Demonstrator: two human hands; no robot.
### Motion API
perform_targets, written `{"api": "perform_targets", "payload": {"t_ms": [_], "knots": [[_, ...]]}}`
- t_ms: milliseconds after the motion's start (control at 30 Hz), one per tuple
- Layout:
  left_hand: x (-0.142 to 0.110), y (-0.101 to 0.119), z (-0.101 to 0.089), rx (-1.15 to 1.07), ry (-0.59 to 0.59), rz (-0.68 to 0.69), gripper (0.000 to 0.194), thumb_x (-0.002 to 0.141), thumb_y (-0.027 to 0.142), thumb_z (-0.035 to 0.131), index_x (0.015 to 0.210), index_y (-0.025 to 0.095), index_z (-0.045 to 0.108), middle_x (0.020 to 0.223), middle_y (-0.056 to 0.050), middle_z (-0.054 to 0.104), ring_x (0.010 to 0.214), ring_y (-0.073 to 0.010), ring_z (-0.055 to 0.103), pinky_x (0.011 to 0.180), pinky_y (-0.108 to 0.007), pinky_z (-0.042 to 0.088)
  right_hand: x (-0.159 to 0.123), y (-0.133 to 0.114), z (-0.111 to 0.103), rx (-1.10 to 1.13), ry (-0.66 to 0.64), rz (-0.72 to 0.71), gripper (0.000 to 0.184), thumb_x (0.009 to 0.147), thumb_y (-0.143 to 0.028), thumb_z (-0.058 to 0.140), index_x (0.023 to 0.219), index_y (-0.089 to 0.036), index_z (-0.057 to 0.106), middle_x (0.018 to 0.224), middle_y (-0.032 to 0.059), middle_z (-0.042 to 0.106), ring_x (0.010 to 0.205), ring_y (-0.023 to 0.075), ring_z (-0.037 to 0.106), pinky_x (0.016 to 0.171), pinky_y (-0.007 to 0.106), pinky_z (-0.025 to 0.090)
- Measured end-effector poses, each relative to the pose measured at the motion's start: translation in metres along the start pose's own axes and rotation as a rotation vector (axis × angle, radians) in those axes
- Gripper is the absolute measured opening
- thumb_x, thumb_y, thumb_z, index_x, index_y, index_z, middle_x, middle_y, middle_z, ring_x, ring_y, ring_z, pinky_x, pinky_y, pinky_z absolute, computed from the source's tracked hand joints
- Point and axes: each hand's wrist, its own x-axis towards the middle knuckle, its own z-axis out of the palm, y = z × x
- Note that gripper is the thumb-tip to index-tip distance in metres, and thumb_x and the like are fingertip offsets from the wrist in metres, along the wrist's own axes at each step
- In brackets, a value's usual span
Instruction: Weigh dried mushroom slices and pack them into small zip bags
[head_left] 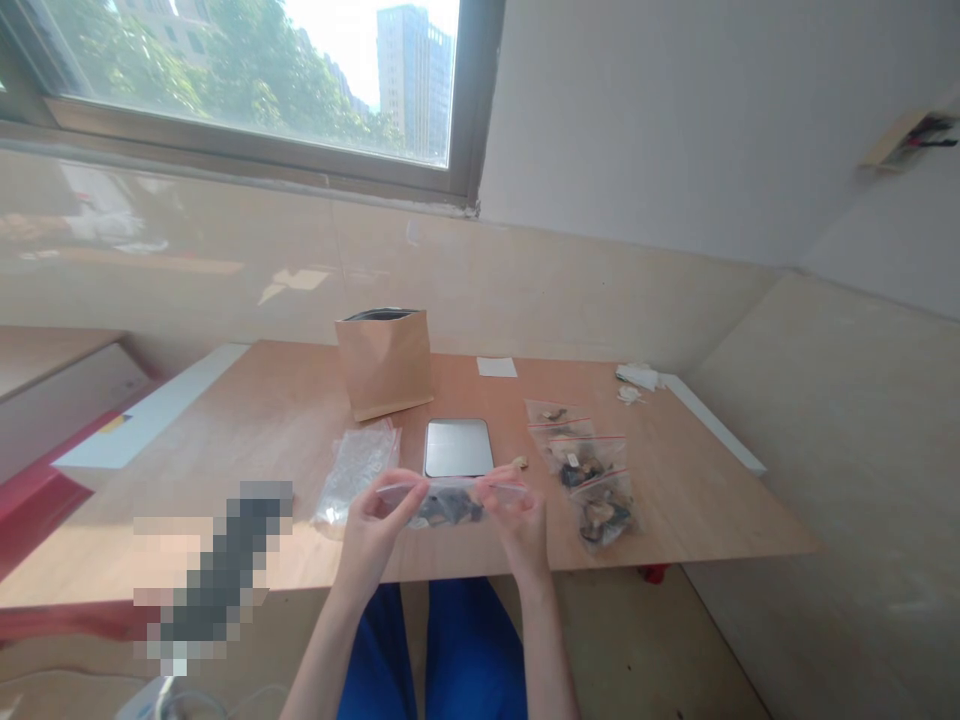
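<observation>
Between my two hands I hold a clear zip bag [450, 508] with dark, dried pieces inside, just in front of a flat silver scale [458, 447]. My left hand [381, 515] pinches the bag's top edge on the left side, thumb and fingers pressed together. At the right end of the same edge, my right hand [516, 515] pinches it too. A stack of clear empty bags [356, 470] lies left of the scale. Filled zip bags [602, 510] with similar dark and tan pieces overlap one another to the right.
A brown paper bag [385, 365] stands open behind the scale. A white card [497, 367] lies near the wall, and crumpled white scraps [636, 377] sit at the back right. One small tan piece [520, 463] rests beside the scale. A pixelated dark object [225, 570] is at front left.
</observation>
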Motion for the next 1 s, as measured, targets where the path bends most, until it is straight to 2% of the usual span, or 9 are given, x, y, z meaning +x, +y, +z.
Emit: {"api": "perform_targets", "payload": {"t_ms": [67, 167, 267, 333, 433, 533, 800, 867, 1000], "knots": [[-0.001, -0.001, 0.001, 0.009, 0.033, 0.005, 0.027, 0.067, 0.043, 0.068, 0.070, 0.016, 0.065, 0.070, -0.002, 0.064, 0.067, -0.0138, 0.059, 0.060, -0.022, 0.047, 0.000, -0.001, 0.000, -0.009, 0.031, -0.014, 0.019, 0.073, -0.031, 0.066, 0.061, -0.017, 0.059, 0.074, 0.0017, 0.059, 0.071, 0.0144, 0.058, 0.066, 0.026, 0.046], [0.000, -0.003, 0.000, -0.012, 0.033, 0.025, 0.026, 0.069, 0.042, 0.067, 0.071, 0.016, 0.066, 0.074, -0.003, 0.066, 0.070, -0.0149, 0.061, 0.062, -0.023, 0.048, 0.000, -0.003, -0.001, 0.023, -0.010, -0.003, 0.020, 0.073, -0.033, 0.065, 0.062, -0.017, 0.060, 0.071, 0.0015, 0.059, 0.069, 0.0143, 0.057, 0.064, 0.026, 0.046], [0.002, -0.004, -0.003, -0.025, -0.119, 0.052, 0.025, 0.069, 0.040, 0.066, 0.075, 0.016, 0.068, 0.084, -0.007, 0.068, 0.079, -0.0180, 0.063, 0.068, -0.026, 0.050, 0.001, -0.003, -0.004, 0.072, -0.055, 0.015, 0.020, 0.074, -0.035, 0.065, 0.068, -0.017, 0.064, 0.068, 0.0012, 0.060, 0.065, 0.0132, 0.056, 0.060, 0.024, 0.045], [0.003, -0.004, -0.004, -0.012, -0.183, 0.045, 0.026, 0.068, 0.040, 0.067, 0.078, 0.016, 0.069, 0.082, -0.007, 0.068, 0.076, -0.0181, 0.063, 0.065, -0.026, 0.050, 0.001, 0.000, -0.005, 0.100, -0.084, 0.046, 0.019, 0.074, -0.037, 0.065, 0.075, -0.018, 0.066, 0.070, 0.0009, 0.060, 0.063, 0.0123, 0.055, 0.058, 0.023, 0.045], [0.004, -0.005, -0.003, 0.020, -0.148, 0.025, 0.025, 0.068, 0.040, 0.068, 0.070, 0.016, 0.068, 0.071, -0.005, 0.066, 0.065, -0.0152, 0.061, 0.057, -0.023, 0.048, 0.000, 0.002, -0.005, 0.114, -0.173, 0.077, 0.021, 0.073, -0.037, 0.066, 0.085, -0.019, 0.069, 0.075, 0.0010, 0.061, 0.064, 0.0121, 0.055, 0.056, 0.022, 0.045], [0.003, -0.005, -0.001, 0.022, -0.130, 0.017, 0.025, 0.069, 0.040, 0.067, 0.066, 0.015, 0.067, 0.067, -0.003, 0.064, 0.061, -0.0128, 0.058, 0.054, -0.021, 0.045, -0.001, 0.000, -0.002, 0.080, -0.208, 0.029, 0.017, 0.075, -0.035, 0.064, 0.077, -0.020, 0.071, 0.076, 0.0013, 0.060, 0.065, 0.0123, 0.055, 0.054, 0.022, 0.045], [-0.002, -0.003, 0.003, -0.025, -0.009, 0.063, 0.022, 0.068, 0.037, 0.068, 0.065, 0.015, 0.067, 0.069, -0.003, 0.064, 0.063, -0.0119, 0.058, 0.055, -0.020, 0.045, -0.002, -0.010, 0.008, -0.075, -0.022, -0.113, 0.013, 0.074, -0.027, 0.066, 0.064, -0.019, 0.069, 0.068, 0.0015, 0.059, 0.062, 0.0129, 0.053, 0.057, 0.024, 0.046], [-0.002, -0.003, 0.002, -0.032, 0.003, 0.068, 0.023, 0.067, 0.038, 0.069, 0.063, 0.015, 0.066, 0.067, -0.003, 0.064, 0.061, -0.0122, 0.058, 0.054, -0.020, 0.045, -0.001, -0.011, 0.007, -0.085, -0.025, -0.131, 0.016, 0.074, -0.028, 0.065, 0.063, -0.018, 0.069, 0.065, 0.0016, 0.059, 0.062, 0.0133, 0.054, 0.058, 0.025, 0.046], [0.000, -0.003, -0.004, -0.004, -0.069, 0.012, 0.025, 0.066, 0.039, 0.069, 0.063, 0.015, 0.067, 0.065, -0.003, 0.064, 0.059, -0.0127, 0.058, 0.053, -0.021, 0.046, 0.000, -0.011, 0.002, -0.087, -0.122, -0.149, 0.016, 0.075, -0.031, 0.066, 0.067, -0.019, 0.072, 0.066, 0.0022, 0.063, 0.067, 0.0152, 0.056, 0.065, 0.028, 0.048]]}}
